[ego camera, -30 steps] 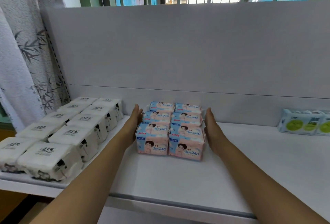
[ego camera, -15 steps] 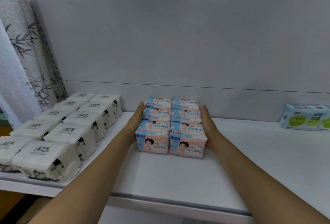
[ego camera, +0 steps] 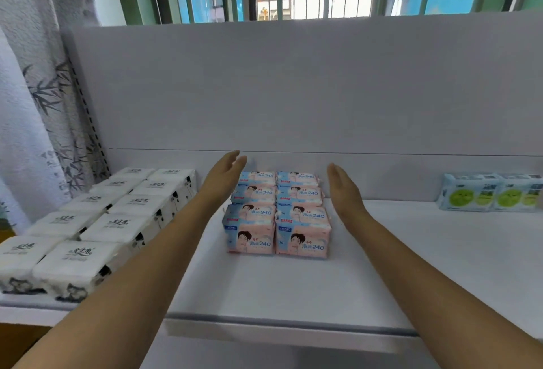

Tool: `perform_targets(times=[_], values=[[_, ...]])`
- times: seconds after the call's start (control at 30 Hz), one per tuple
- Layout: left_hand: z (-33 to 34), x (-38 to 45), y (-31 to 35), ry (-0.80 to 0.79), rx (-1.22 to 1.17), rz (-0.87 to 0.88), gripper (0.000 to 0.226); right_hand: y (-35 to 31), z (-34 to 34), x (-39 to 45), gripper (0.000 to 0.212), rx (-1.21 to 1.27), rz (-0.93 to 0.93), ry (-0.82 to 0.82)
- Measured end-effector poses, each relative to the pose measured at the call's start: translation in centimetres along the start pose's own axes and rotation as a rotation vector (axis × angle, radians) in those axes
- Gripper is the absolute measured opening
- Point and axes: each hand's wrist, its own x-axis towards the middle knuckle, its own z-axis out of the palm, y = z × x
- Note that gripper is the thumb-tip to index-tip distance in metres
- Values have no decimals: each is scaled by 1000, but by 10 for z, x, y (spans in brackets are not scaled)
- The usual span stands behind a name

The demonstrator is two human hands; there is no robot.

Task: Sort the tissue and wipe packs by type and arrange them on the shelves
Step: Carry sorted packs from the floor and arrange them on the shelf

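Left hand (ego camera: 224, 173) beside pink packs (ego camera: 277, 213), white packs (ego camera: 97, 221) leftward

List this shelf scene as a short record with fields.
left hand: open, raised beside the pink packs, holding nothing
right hand: open, raised on their other side, holding nothing
pink packs: block two wide, mid-shelf
white packs: two rows, left end
green packs: far right, against the back panel
shelf: white, bare at the front
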Motion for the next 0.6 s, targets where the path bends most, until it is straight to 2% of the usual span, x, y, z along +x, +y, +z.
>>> perform_targets(times=[0.13, 0.27, 0.6], values=[[-3, -7, 15, -20, 28, 117, 51, -18, 6, -15, 56, -85, -154, -12], [-20, -24, 19, 22, 49, 137, 51, -39, 26, -39, 55, -129, -297, -81], [-130, -119, 7, 314, 216, 17, 51, -58, 114, -117, 60, -175, -526, -493]])
